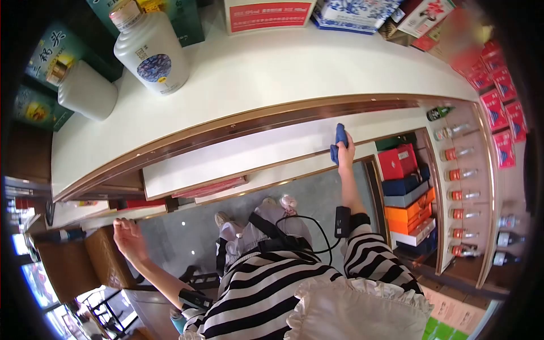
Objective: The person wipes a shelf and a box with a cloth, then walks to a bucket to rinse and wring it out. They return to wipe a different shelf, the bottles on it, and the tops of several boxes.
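My right hand (pixel 347 153) is closed around a dark blue cloth (pixel 338 144) at the right part of a lower white shelf (pixel 238 150), below the upper shelf's brown edge. Part of the cloth sticks out past the fingers and lies against the shelf. Out to the left, my left hand (pixel 130 239) hangs in the air above the floor, near a brown woven chair back. Its fingers are slightly blurred and curl loosely apart, with nothing seen in them.
White bottles (pixel 153 51) and boxes (pixel 269 16) stand on the upper white shelf (pixel 255 73). Small bottles (pixel 463 194) line a rack at right, beside stacked colored boxes (pixel 409 209). A brown chair (pixel 105 258) stands at left. A black cable loops by my waist.
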### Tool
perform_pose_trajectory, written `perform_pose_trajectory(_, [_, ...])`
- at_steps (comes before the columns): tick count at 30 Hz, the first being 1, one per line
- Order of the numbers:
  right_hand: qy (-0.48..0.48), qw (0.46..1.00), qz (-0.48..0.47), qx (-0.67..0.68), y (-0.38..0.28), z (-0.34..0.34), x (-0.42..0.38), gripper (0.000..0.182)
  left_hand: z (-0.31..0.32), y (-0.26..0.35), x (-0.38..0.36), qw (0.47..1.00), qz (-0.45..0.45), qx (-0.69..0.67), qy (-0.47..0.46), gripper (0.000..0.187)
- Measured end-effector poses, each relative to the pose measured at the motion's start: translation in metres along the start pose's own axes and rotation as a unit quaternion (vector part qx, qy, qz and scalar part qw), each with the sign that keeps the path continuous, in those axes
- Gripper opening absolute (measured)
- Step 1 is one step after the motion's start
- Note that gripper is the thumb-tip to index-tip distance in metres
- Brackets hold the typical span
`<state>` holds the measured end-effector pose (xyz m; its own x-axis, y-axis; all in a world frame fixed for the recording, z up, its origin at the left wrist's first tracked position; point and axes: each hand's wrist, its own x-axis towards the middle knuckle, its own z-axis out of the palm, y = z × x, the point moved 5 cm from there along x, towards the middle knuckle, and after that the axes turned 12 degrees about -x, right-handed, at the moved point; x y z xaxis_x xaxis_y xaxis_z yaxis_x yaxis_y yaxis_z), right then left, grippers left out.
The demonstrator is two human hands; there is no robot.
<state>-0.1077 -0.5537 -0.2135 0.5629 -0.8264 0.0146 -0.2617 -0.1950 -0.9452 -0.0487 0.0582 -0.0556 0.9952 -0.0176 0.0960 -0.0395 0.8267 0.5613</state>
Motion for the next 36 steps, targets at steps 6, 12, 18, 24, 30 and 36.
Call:
perform_pose_trajectory(6, [-0.053,0.886,-0.180,-0.425,0.048,0.079,0.023,0.055,0.044,0.017,0.000,0.995,0.038,0.080,0.047,0.018])
perform_pose_trajectory(12, [-0.125,0.913,-0.263,-0.287,-0.003,0.173,-0.064,0.057,0.082,0.015,0.001,0.989,0.115,0.076,0.052,0.018])
perform_pose_trajectory(18, [-0.498,0.795,-0.323,-0.121,-0.046,0.285,-0.210,0.044,0.088,0.024,0.021,0.894,0.269,0.343,0.104,0.016])
perform_pose_trajectory(24, [-0.747,0.656,0.087,0.061,-0.065,0.219,-0.208,0.045,0.129,0.018,0.033,0.636,0.402,0.653,0.090,0.032])
perform_pose_trajectory(30, [-0.196,0.978,0.061,-0.027,-0.039,0.068,-0.040,0.038,0.138,0.020,0.037,0.579,0.492,0.642,0.106,0.038])
perform_pose_trajectory(36, [-0.006,0.870,-0.243,-0.429,0.026,0.083,0.005,0.047,0.140,0.020,0.057,0.541,0.482,0.683,0.090,0.038])
